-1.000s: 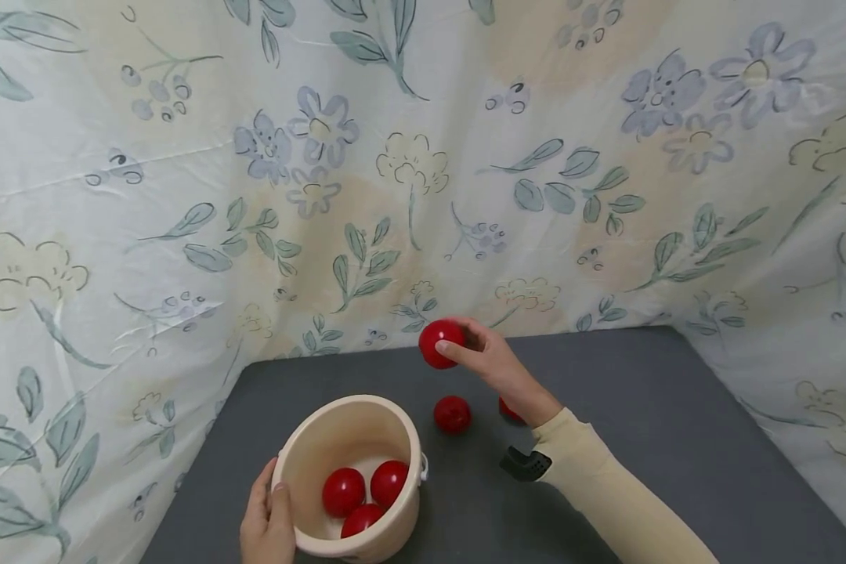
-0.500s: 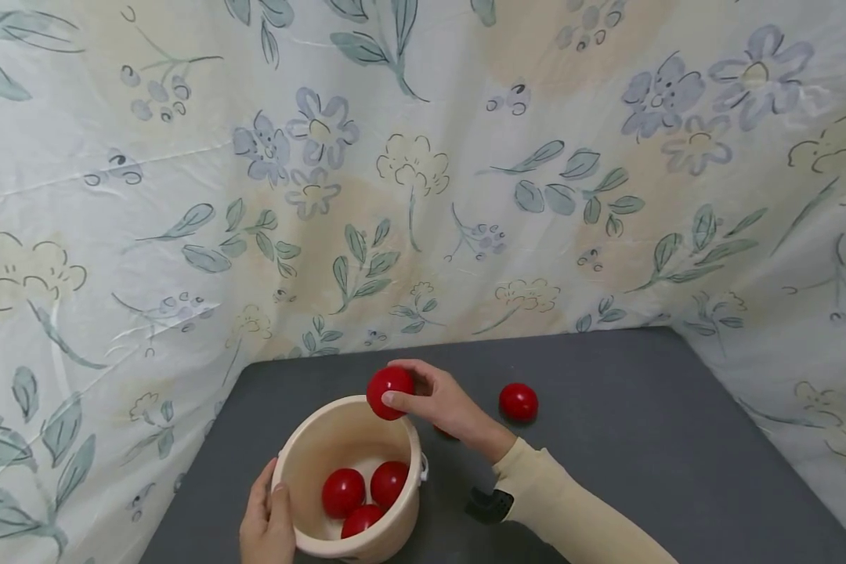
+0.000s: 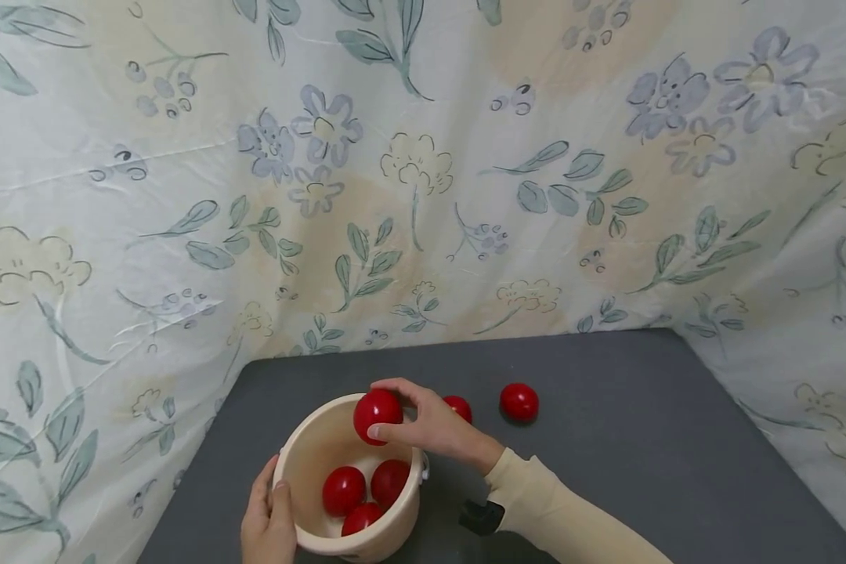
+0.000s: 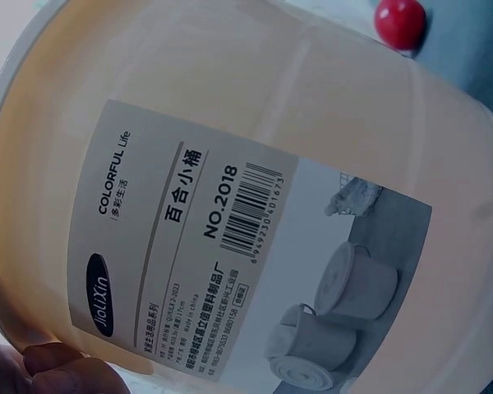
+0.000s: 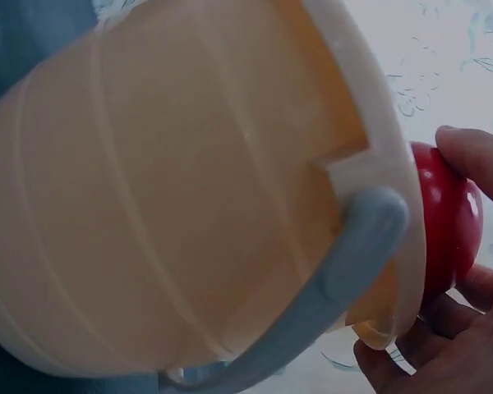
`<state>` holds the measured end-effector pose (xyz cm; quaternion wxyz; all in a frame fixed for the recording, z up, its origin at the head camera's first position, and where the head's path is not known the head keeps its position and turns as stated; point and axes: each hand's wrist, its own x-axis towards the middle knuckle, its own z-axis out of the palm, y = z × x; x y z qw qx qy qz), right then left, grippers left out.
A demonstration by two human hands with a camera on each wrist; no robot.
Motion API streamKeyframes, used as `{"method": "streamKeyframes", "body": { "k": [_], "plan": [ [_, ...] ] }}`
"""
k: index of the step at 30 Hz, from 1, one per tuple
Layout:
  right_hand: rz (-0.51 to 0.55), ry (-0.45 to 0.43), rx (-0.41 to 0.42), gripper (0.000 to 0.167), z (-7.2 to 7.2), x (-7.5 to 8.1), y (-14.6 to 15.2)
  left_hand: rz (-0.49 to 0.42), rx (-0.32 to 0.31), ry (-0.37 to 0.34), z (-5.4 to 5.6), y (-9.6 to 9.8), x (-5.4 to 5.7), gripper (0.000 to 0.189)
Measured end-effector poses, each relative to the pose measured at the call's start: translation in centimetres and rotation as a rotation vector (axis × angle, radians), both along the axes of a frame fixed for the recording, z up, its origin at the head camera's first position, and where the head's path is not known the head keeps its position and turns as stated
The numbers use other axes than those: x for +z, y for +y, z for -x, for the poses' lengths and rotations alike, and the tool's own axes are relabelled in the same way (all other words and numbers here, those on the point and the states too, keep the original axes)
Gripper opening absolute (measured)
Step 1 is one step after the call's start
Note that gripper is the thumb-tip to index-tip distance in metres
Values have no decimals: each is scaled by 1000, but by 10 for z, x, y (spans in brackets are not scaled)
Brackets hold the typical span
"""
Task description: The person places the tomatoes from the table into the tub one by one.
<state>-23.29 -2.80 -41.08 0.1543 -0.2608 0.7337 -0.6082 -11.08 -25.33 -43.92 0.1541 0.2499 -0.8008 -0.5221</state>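
Observation:
A cream plastic bucket stands tilted on the dark table, with its mouth toward the head camera. Inside it lie several glossy red balls. My left hand grips the bucket's rim at its left side; in the left wrist view, fingertips show beside the labelled wall. Over the far right part of the mouth, my right hand holds another red ball between thumb and fingers. From the right wrist view, that held ball is partly hidden behind the rim.
Two more red balls are on the table right of the bucket: a fully visible ball and a ball partly behind my right hand. A grey handle hangs along the bucket's side. Floral cloth encloses the back and sides.
My right hand has carried the held ball left and down, from above the table to over the bucket's mouth. The left hand and the bucket stay in place.

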Motion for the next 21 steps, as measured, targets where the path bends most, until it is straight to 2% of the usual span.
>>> {"method": "streamKeyframes", "body": {
  "k": [8,15,21],
  "plan": [
    [-21,32,10,62,-3,2,2,-26,-6,-24,0,1,0,49],
    [15,29,39,61,-1,6,2,-25,1,1,0,0,1,48],
    [0,38,48,62,-2,9,-1,-15,-1,1,1,0,0,48]
  ]
}}
